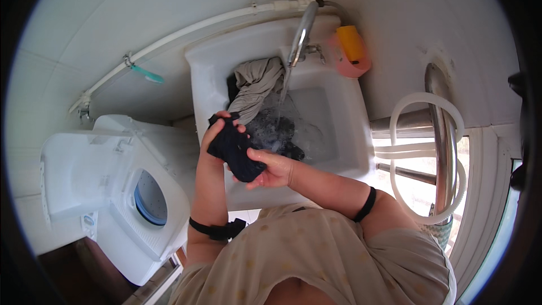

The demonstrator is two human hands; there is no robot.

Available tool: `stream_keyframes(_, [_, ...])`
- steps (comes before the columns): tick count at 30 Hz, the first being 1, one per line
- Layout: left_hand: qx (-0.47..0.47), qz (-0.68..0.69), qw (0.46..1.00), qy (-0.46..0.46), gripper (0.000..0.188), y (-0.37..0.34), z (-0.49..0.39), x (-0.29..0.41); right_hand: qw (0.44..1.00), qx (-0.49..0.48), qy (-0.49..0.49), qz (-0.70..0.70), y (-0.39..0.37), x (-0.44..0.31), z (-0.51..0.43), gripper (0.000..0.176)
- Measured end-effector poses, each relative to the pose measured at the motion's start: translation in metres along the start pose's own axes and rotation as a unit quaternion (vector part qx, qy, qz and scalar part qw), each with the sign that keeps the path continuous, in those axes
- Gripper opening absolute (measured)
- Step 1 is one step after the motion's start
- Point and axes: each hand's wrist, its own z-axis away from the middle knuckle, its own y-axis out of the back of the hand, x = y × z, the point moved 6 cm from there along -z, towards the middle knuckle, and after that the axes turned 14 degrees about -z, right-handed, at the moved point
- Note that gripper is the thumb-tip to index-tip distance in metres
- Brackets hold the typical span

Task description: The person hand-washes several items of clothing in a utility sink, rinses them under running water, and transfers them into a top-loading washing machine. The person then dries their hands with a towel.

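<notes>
A wet dark cloth point(235, 148), bunched up, is held between both hands over the near left part of a white laundry sink point(353, 135). My left hand point(214, 135) grips its upper left end, fingers wrapped around it. My right hand point(271, 169) holds the lower right end, thumb on top. Water runs from a chrome faucet point(302, 34) into the basin. Another dark cloth point(275, 129) lies partly under the water. A grey garment point(260, 80) is heaped at the basin's back left, draped down towards my left hand.
A white washing machine point(165, 178) with its lid up stands on the left. A pink container point(353, 65) with a yellow object point(350, 42) sits at the sink's back right corner. A teal brush point(146, 75) hangs from the wall pipe point(203, 21). A white hose point(396, 169) loops over metal rails at right.
</notes>
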Motion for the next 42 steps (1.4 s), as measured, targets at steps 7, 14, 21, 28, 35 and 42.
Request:
stream_keyframes(7, [0.031, -0.454, 0.886, 0.084, 0.021, -0.027, -0.006, 0.022, 0.875, 0.142, 0.023, 0.462, 0.01, -0.02, -0.002, 0.048])
stream_keyframes(14, [0.158, -0.738, 0.654, -0.048, 0.023, -0.021, -0.022, -0.006, 0.679, 0.249, 0.187, 0.665, 0.053, -0.051, -0.029, 0.063])
stream_keyframes(21, [0.331, -0.623, 0.691, -0.158, 0.036, 0.023, 0.03, 0.077, 0.541, 0.211, 0.183, 0.793, -0.004, -0.063, -0.021, 0.081])
stream_keyframes(28, [0.156, -0.716, 0.666, -0.137, 0.055, -0.025, 0.103, 0.053, 0.892, 0.214, 0.235, 0.322, -0.014, -0.064, -0.051, 0.059])
stream_keyframes(35, [0.352, -0.703, 0.59, -0.182, 0.028, -0.03, 0.184, 0.088, 0.975, 0.091, 0.057, 0.196, -0.065, 0.0, -0.07, 0.059])
stream_keyframes(42, [0.555, -0.541, 0.569, -0.277, 0.017, 0.025, 0.341, 0.207, 0.88, 0.019, 0.005, 0.475, -0.059, -0.013, -0.048, 0.052])
